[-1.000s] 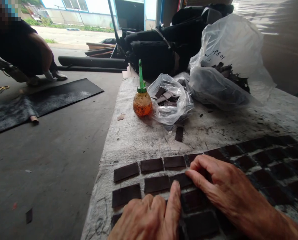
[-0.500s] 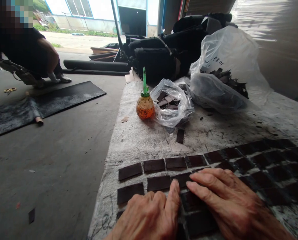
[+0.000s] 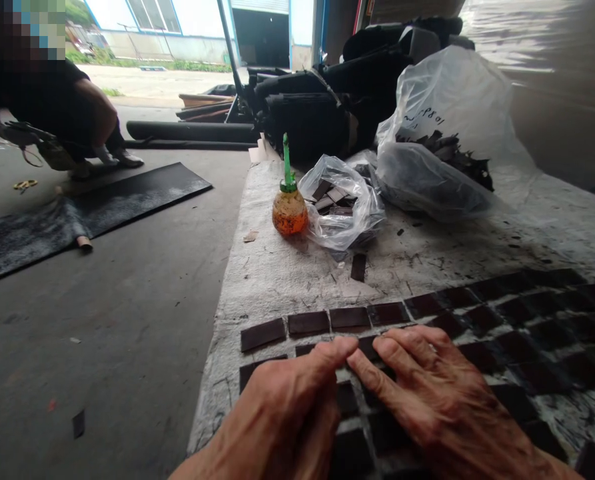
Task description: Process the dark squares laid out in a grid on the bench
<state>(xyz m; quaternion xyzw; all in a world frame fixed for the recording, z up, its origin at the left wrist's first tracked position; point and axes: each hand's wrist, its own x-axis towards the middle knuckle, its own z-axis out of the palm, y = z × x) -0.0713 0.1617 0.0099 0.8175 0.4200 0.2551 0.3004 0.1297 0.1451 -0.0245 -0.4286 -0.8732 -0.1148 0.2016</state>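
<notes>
left hand [image 3: 290, 393] over the near rows, fingers curled under, index fingertip out at a dark piece [image 3: 370, 347] in the second row; can't tell if it has hold of anything, palm side hidden. right hand [image 3: 434, 387] just beside it, partly open, fingers bent and pressed down on the same row, thumb apart and reaching toward the left index tip; nothing seen gripped. the dark piece lies flat between the two hands, partly covered. around them, rows of dark rectangles [image 3: 348, 319] with narrow gaps, running off to the right on a pale cloth-covered table [image 3: 237, 280]. past the rows, one loose dark strip [image 3: 358, 267], then a round bottle [image 3: 290, 213] with orange liquid, green cap and spout, upright, right beside a small clear bag [image 3: 350, 230] of dark pieces. bigger clear bag [image 3: 457, 93] with black marking and dark scraps [image 3: 442, 150] behind, to the right. black bundle [image 3: 302, 123] at the far end. left, on the floor [image 3: 152, 333]: crouching person [image 3: 42, 93], dark sheet [image 3: 142, 193], yellow-handled scissors [image 3: 26, 185].
</notes>
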